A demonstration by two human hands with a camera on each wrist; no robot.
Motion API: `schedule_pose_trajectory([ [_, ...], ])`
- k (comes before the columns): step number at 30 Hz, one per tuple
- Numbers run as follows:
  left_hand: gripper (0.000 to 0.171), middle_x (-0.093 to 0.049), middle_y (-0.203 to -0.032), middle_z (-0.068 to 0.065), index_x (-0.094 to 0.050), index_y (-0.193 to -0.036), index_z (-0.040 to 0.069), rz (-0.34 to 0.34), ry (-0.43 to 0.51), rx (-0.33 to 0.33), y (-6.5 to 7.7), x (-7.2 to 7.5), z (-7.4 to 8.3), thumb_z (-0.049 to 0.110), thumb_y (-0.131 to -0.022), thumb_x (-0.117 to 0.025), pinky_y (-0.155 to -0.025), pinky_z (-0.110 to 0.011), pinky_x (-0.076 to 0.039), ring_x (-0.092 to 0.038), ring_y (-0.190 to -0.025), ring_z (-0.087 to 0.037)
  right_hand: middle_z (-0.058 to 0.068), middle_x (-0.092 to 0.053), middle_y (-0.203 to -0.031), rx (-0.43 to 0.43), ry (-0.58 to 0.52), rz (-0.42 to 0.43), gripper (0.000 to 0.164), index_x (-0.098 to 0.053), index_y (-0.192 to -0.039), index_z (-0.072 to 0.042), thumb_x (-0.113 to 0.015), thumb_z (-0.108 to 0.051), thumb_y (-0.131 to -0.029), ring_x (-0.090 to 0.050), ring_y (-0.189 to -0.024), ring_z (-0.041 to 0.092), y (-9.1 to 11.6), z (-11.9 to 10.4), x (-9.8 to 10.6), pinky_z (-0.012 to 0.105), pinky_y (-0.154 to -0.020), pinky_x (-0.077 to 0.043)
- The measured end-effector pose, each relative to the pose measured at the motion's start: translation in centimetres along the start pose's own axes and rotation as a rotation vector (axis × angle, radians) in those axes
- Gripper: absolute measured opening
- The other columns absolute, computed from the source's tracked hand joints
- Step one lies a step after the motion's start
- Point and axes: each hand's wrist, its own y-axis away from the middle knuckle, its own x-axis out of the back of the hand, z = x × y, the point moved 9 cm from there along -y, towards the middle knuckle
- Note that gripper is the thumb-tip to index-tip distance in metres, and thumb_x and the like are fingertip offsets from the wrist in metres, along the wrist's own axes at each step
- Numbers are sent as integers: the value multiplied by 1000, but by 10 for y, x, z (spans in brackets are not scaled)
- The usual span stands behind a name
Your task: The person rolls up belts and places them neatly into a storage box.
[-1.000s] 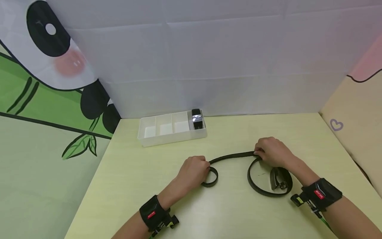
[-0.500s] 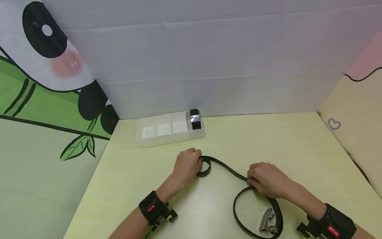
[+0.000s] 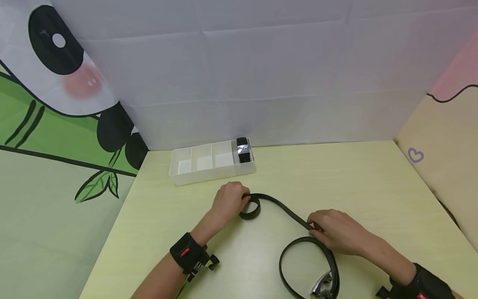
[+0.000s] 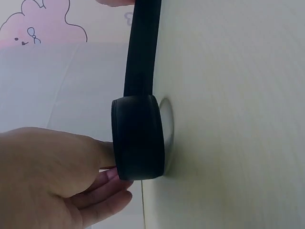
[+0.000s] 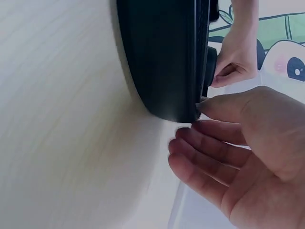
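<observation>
A black belt stands on its edge on the table, with a small coil at its left end and a wide loop at its right. Inside the wide loop's near side sits a silver buckle, partly cut off by the frame's bottom. My left hand pinches the small coil between thumb and fingers; the left wrist view shows the rolled strap close up. Between the coil and the wide loop, my right hand pinches the strap, its other fingers loosely bent in the right wrist view.
Behind the hands lies a white divided tray near the table's back edge. Its right compartment holds another rolled black belt with a shiny buckle. A pale cloth wall closes off the back.
My right hand has come nearer and slightly left along the belt, and the wide loop with the buckle has moved toward me. My left hand has shifted left and away with the small coil.
</observation>
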Motion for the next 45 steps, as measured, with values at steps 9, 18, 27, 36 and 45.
schedule_pose_trajectory([
  [9,18,-75,-77,-5,-82,-79,10,26,4,17,-3,1,-11,8,-95,-90,-67,-38,-63,-75,-75,-23,-3,-76,-110,61,118,125,21,-80,-114,-12,-90,-15,-96,-69,-84,5,17,-12,13,27,-68,-58],
  [18,22,-76,-72,-4,-81,-73,7,27,16,57,-9,0,-22,6,-94,-88,-64,-33,-58,-68,-67,-16,-13,-64,-86,54,-47,120,22,-73,-113,-4,-82,2,-94,-47,-72,-6,11,-19,-5,17,-61,-45],
  [27,27,-60,-55,2,-70,-61,7,118,128,23,-16,-9,-35,0,-84,-82,-52,-34,-47,-44,-57,-12,-6,-71,-90,297,-107,145,20,-77,-106,-7,-83,3,-89,-49,-73,-11,-11,-69,-29,5,-63,-42],
  [36,26,-61,-59,8,-71,-64,15,101,89,38,-24,-58,-65,10,-86,-83,-54,-32,-47,-46,-58,-7,-7,-71,-91,403,-94,60,4,-76,-105,-12,-77,-16,-105,-47,-75,-13,-34,-114,-54,2,-68,-41],
  [45,22,-71,-66,0,-77,-71,7,13,101,34,-19,-7,-27,5,-91,-85,-60,-31,-53,-56,-61,-11,8,-77,-120,411,204,114,22,-83,-113,-9,-84,2,-94,-74,-106,18,-76,-60,-22,31,-90,-65],
])
